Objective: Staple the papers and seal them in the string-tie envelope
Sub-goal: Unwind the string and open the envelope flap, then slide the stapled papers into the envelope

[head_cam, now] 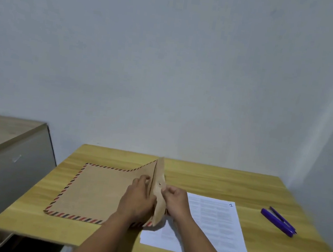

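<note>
Envelope on the desk is being opened: left hand steadies its mouth, right hand pinches the flap; papers beside it apparently unstapled, stapler untouched, so stapling comes next.

A plain small office or home study corner: a wood-grain desk pushed against a bare pale wall, with printed papers, a purple stapler and a brown airmail-bordered envelope on it, beside a low grey cabinet.
</note>
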The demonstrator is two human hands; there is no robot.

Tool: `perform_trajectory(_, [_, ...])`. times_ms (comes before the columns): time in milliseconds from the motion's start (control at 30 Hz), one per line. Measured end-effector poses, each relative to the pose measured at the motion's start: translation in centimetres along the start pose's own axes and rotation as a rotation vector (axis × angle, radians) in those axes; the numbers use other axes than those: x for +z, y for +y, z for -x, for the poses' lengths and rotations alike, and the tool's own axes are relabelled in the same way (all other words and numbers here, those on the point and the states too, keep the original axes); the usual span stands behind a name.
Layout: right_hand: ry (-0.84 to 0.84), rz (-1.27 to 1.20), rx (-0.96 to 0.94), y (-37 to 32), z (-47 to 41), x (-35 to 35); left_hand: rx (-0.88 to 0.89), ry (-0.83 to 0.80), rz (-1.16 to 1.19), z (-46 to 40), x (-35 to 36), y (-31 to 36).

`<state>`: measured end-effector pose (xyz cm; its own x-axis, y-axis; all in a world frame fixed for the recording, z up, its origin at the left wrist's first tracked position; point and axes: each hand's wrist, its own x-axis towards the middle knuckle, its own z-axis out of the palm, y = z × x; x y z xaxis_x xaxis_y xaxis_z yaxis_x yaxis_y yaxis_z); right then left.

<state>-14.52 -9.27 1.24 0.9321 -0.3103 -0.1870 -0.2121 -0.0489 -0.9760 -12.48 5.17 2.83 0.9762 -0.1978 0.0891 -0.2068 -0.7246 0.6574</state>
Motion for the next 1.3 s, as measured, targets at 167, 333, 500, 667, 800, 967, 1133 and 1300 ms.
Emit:
perform_trajectory(167, [0.171,0.231,-0.160,-0.3,0.5,0.7,0.113,0.046,-0.149,0.0,-0.4,0.2])
perform_trajectory(333, [0.183,0.370,-0.194,-0.2,0.1,1.2,0.083,0.044,-0.282,-0.7,-1.0,-0.1])
perform_trajectory(500, [0.190,0.389,-0.169,-0.1,-0.5,1.6,0.002,0.045,-0.262,-0.9,-0.9,-1.0])
perform_trajectory(667, [0.170,0.454,-0.200,-0.1,-0.8,2.0,-0.004,0.073,-0.303,-1.3,-1.0,-1.4])
perform_trajectory(800, [0.114,0.325,-0.064,-0.5,-1.3,2.0,-0.027,0.090,-0.318,-1.1,-2.1,-1.5])
perform_trajectory(967, [-0.016,0.147,-0.009,-2.0,-1.2,-1.4,-0.017,0.057,-0.365,-1.0,-4.0,-1.6])
perform_trajectory(1133, [0.241,0.649,0.008,-4.0,-0.3,-9.1,-0.040,-0.018,-0.413,-2.5,-5.8,-2.1])
perform_trajectory(1300, [0.269,0.983,0.370,-1.7,1.3,-15.8,-0.042,-0.026,-0.409,-3.3,-6.0,-1.8])
